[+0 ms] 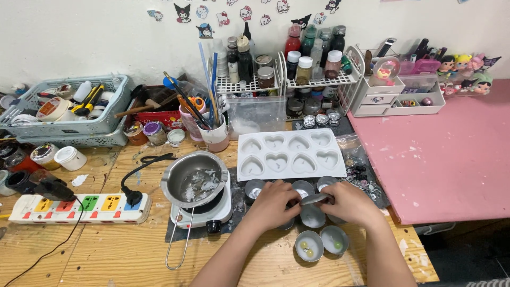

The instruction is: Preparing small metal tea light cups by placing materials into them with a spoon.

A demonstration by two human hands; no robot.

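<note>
My left hand [272,204] and my right hand [350,203] meet over a group of small round metal cups on the wooden table [122,250]. Between the fingertips of both hands is a small metal cup [314,199], tilted on its side. Other small cups stand around it: one [255,188] left of my left hand, one [304,187] behind, one [312,217] under the held cup. Two cups at the front [309,245] [334,240] have small beads inside. A white heart-shaped mould tray [289,153] lies just behind my hands.
A metal pot [194,178] with pale lumps sits on a small white hot plate [204,212], left of my hands. A power strip [79,207] lies far left. Baskets, jars, a brush cup [215,135] and bottle racks line the wall. A pink mat [441,154] covers the right side.
</note>
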